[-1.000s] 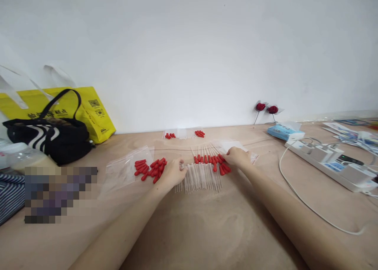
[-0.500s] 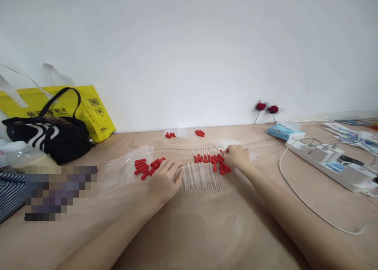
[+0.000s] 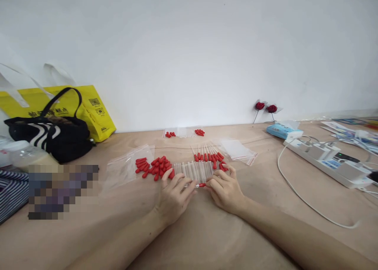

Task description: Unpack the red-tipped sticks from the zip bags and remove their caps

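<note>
My left hand (image 3: pixel 177 195) is closed on a clear glass dropper tube (image 3: pixel 197 186), only its end showing past the fingertips. Between the fingers of my right hand (image 3: pixel 226 189) is a red rubber bulb (image 3: pixel 202 185), its open end against the tube; how deep the tube sits inside cannot be made out. Behind both hands lies a row of clear glass tubes (image 3: pixel 193 171), side by side. Beyond it are several droppers with red bulbs (image 3: pixel 206 157), tips pointing away from me. Loose red bulbs (image 3: pixel 160 167) are heaped left of the row. More bulbs lie beside my right fingers.
Clear zip bags (image 3: pixel 119 167) lie left of the heap, at the right (image 3: pixel 238 150) and by the wall, the last with red bulbs (image 3: pixel 199 132). A power strip (image 3: pixel 330 167) with a white cable and a tissue pack (image 3: pixel 283 131) are right; bags (image 3: pixel 59 138) stand left.
Both hands have come together in front of the tube row. My left hand now holds a tube and my right hand a bulb, brought from the right side.
</note>
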Demonstrator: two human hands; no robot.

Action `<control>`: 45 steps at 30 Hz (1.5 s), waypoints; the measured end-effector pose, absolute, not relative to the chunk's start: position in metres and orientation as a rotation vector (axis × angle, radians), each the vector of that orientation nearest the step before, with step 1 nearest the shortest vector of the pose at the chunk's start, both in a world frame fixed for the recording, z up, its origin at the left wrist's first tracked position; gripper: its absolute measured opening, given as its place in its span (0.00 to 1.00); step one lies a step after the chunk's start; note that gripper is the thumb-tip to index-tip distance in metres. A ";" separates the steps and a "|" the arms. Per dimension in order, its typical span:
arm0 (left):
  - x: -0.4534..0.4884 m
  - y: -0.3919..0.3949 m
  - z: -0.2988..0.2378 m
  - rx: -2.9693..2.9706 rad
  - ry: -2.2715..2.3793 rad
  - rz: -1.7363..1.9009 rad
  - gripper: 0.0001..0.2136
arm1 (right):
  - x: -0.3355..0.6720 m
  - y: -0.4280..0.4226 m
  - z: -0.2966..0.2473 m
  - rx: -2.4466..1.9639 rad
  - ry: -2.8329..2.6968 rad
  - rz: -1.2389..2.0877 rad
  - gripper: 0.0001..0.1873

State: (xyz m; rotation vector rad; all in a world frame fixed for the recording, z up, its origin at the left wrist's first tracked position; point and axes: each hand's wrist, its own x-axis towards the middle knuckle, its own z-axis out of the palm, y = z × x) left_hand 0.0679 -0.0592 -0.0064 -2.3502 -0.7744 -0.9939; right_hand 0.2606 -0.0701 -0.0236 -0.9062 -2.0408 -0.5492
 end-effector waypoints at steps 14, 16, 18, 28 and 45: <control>0.069 -0.062 -0.003 -2.363 -0.786 -0.890 0.11 | 0.257 -0.070 -0.023 -0.871 -2.071 -0.548 0.07; 0.068 -0.063 -0.002 -2.371 -0.792 -0.888 0.12 | 0.258 -0.070 -0.023 -0.859 -2.077 -0.540 0.07; 0.068 -0.064 -0.001 -2.371 -0.793 -0.898 0.12 | 0.259 -0.071 -0.023 -0.843 -2.082 -0.525 0.07; 0.068 -0.065 -0.002 -2.385 -0.804 -0.930 0.11 | 0.258 -0.073 -0.020 -0.790 -2.108 -0.489 0.06; 0.046 -0.051 -0.005 -2.429 -1.003 -0.930 0.13 | 0.292 -0.057 -0.014 -1.185 -1.846 -0.366 0.09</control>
